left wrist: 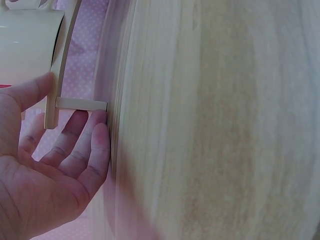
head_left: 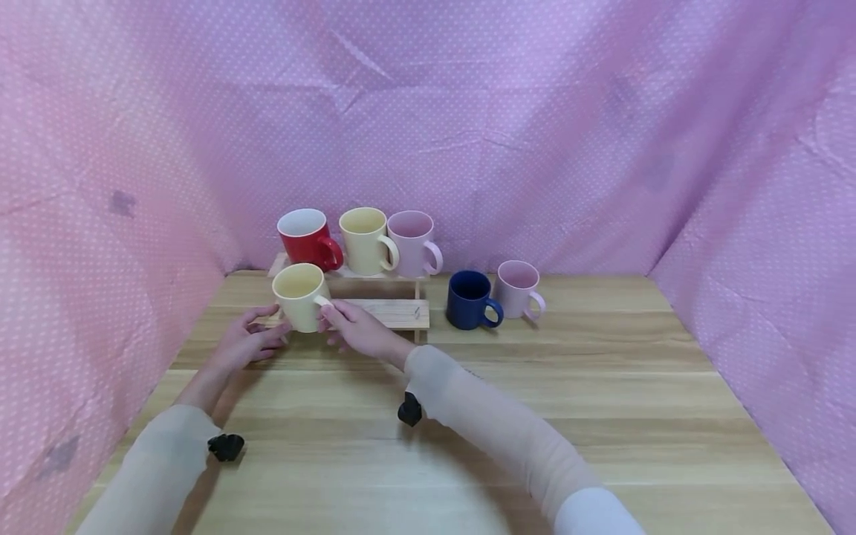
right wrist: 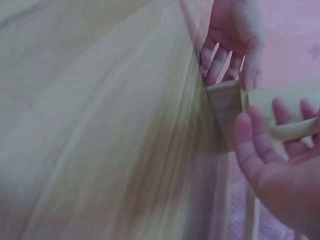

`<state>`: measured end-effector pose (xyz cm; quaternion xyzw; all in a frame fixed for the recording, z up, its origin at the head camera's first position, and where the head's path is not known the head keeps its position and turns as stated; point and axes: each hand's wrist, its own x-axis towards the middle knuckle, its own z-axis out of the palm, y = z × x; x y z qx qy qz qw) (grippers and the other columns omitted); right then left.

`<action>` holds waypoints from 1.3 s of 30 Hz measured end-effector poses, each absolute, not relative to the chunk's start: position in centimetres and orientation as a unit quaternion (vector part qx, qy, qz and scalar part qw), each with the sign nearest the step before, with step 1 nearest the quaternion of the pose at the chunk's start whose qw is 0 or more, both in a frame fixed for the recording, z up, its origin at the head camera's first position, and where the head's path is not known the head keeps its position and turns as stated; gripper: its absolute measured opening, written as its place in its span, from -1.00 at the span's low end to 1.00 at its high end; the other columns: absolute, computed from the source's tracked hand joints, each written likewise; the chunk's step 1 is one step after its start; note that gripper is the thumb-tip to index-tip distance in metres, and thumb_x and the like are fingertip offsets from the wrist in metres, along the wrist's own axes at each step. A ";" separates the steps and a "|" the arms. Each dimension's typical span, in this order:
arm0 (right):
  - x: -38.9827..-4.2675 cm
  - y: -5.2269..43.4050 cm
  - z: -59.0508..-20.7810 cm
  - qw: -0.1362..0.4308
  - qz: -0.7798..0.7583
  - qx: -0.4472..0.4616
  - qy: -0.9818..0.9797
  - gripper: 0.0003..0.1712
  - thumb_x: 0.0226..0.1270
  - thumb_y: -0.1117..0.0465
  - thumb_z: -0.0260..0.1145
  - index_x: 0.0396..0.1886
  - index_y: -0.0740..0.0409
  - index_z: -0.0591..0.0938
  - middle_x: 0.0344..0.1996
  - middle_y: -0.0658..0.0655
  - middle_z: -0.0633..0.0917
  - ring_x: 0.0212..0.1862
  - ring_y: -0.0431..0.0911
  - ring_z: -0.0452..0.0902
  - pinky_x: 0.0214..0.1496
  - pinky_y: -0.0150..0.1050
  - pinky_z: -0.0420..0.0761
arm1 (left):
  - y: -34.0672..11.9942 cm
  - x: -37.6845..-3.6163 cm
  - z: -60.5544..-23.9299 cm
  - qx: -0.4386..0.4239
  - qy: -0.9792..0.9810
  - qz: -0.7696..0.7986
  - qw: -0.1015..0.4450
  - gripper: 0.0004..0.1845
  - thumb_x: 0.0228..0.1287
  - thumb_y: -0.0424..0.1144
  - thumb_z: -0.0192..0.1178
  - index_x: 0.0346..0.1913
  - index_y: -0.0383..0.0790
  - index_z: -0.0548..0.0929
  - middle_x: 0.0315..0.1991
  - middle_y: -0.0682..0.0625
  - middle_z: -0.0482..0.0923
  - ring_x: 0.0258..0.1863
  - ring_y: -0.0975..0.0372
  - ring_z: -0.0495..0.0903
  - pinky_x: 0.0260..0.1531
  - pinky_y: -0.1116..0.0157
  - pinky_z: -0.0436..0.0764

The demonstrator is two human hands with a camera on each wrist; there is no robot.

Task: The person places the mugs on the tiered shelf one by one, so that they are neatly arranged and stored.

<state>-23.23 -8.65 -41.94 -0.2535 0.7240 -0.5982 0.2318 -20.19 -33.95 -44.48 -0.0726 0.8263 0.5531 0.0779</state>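
Observation:
A cream mug (head_left: 299,293) stands on the low front shelf of a wooden rack (head_left: 394,312). My right hand (head_left: 332,313) grips its handle (right wrist: 292,131), with fingers curled round it. My left hand (head_left: 267,328) lies on the mug's left side with fingers relaxed and nearly straight. In the left wrist view its thumb (left wrist: 35,90) lies against the mug's wall (left wrist: 27,47) and its fingers reach under the shelf edge (left wrist: 80,104). In the right wrist view the left hand (right wrist: 232,35) shows beyond the mug.
The rack's upper shelf carries a red mug (head_left: 304,236), a yellow mug (head_left: 364,239) and a pink mug (head_left: 409,241). A navy mug (head_left: 470,299) and a small pink mug (head_left: 517,288) stand on the wooden table (head_left: 535,386) right of the rack. Pink dotted cloth walls three sides.

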 end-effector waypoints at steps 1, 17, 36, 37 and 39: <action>-23.0 -8.5 -41.6 0.234 -0.593 -0.247 0.730 -0.65 0.50 -0.09 -0.01 0.02 0.02 0.49 -0.13 0.11 0.61 -0.15 0.04 0.59 -0.08 0.09 0.61 | -34.1 -20.2 -44.5 -0.074 0.826 0.554 0.077 -0.08 0.18 0.13 0.28 0.47 -0.16 0.10 0.09 -0.40 0.44 -0.12 0.06 0.65 -0.12 0.14 0.63; -21.1 9.9 -36.3 0.075 -0.508 -0.304 0.802 -0.51 0.45 0.11 0.16 0.30 0.16 0.40 0.24 0.16 0.47 0.26 0.01 0.36 0.26 -0.05 0.39 | -34.7 -19.9 -45.1 -0.080 0.826 0.552 0.085 -0.13 0.20 0.09 0.29 0.45 -0.15 0.14 0.00 -0.26 0.54 -0.16 0.11 0.66 -0.16 0.17 0.65; -23.6 25.0 -41.5 0.019 -0.527 -0.050 0.848 -0.02 0.40 -0.13 0.14 0.52 0.14 -0.20 0.46 0.35 -0.09 0.41 0.35 -0.13 0.34 0.27 0.07 | -34.3 -20.3 -44.6 -0.071 0.824 0.558 0.071 -0.11 0.18 0.09 0.29 0.46 -0.17 0.13 -0.02 -0.32 0.52 -0.17 0.10 0.66 -0.15 0.17 0.64; -23.7 25.0 -41.8 0.030 -0.530 -0.051 0.846 -0.01 0.40 -0.13 0.14 0.52 0.15 -0.20 0.46 0.35 -0.07 0.41 0.35 -0.10 0.33 0.25 0.13 | -34.2 -20.3 -44.7 -0.071 0.824 0.558 0.069 -0.12 0.19 0.08 0.29 0.46 -0.18 0.13 -0.04 -0.31 0.53 -0.18 0.11 0.66 -0.16 0.17 0.64; -23.9 25.1 -42.4 0.056 -0.544 -0.055 0.836 -0.02 0.40 -0.12 0.15 0.52 0.15 -0.18 0.45 0.35 -0.03 0.40 0.32 -0.03 0.28 0.21 0.24 | -34.1 -20.2 -44.9 -0.069 0.824 0.558 0.065 -0.13 0.20 0.08 0.29 0.45 -0.19 0.14 -0.08 -0.28 0.54 -0.20 0.12 0.67 -0.17 0.17 0.64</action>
